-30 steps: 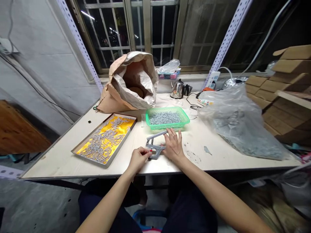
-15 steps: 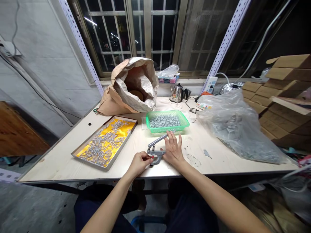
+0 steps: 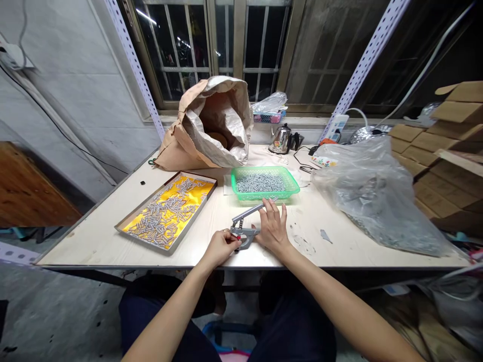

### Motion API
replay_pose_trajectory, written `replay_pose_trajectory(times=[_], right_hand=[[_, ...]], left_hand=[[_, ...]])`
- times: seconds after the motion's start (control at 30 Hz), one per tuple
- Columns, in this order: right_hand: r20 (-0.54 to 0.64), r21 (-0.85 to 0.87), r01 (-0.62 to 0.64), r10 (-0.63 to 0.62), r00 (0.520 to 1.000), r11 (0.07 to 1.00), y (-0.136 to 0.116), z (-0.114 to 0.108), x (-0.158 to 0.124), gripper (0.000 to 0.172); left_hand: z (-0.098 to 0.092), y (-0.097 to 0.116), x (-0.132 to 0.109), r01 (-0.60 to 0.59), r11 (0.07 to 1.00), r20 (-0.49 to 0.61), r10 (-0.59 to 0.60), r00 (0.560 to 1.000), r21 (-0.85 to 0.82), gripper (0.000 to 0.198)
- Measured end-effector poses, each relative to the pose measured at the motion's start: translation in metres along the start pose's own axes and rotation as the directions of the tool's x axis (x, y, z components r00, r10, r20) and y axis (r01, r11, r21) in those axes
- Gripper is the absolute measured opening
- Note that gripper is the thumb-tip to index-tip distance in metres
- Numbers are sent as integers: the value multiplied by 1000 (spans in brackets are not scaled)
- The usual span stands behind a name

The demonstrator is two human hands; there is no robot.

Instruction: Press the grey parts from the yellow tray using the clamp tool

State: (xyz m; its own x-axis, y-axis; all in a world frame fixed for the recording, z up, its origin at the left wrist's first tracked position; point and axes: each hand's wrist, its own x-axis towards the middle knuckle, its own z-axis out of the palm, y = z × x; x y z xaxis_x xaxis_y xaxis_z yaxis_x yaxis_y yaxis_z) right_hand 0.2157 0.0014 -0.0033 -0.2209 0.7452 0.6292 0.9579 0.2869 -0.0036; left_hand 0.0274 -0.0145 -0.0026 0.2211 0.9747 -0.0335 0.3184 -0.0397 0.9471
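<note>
A small grey hand press (image 3: 244,232) with a raised lever stands near the front edge of the pale table (image 3: 94,241). My left hand (image 3: 220,247) is pinched shut at the press's jaw, on something too small to make out. My right hand (image 3: 272,228) rests on the lever, fingers stretched along it. Just behind the press sits a green basket (image 3: 264,182) filled with small metal pieces. To the left lies a shallow tray (image 3: 169,210) with a yellow lining and several of the same metal pieces.
A big open paper sack (image 3: 211,125) stands at the back left, a kettle (image 3: 279,140) by the window. A large clear plastic bag (image 3: 373,196) of parts fills the right side, with cardboard boxes (image 3: 449,141) beyond it.
The press lever has tilted up from lying nearly flat. My right hand stays on it, and my left hand stays pinched at the jaw. The camera has shifted slightly.
</note>
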Motion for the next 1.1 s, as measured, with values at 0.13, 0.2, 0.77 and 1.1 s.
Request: replay_pose_trajectory(times=[0.13,0.2,0.77,1.1], right_hand=[[-6,-3,-17,17,1000,1000,1,0,0,49],[-3,-1,-21,21,1000,1000,1,-1,1,48],[-140,54,60,-52,989,997,5,1,1,36],[118,1,38,-38,992,999,7,11,-4,10]], left_hand=[[-1,-3,0,5,999,-5,-6,1000,-49,16],[-1,-3,1,-3,999,-10,2,1000,-52,16],[-2,-1,0,27,997,-51,-31,998,-71,21],[-40,85,-67,-230,965,-384,167,908,-124,32]])
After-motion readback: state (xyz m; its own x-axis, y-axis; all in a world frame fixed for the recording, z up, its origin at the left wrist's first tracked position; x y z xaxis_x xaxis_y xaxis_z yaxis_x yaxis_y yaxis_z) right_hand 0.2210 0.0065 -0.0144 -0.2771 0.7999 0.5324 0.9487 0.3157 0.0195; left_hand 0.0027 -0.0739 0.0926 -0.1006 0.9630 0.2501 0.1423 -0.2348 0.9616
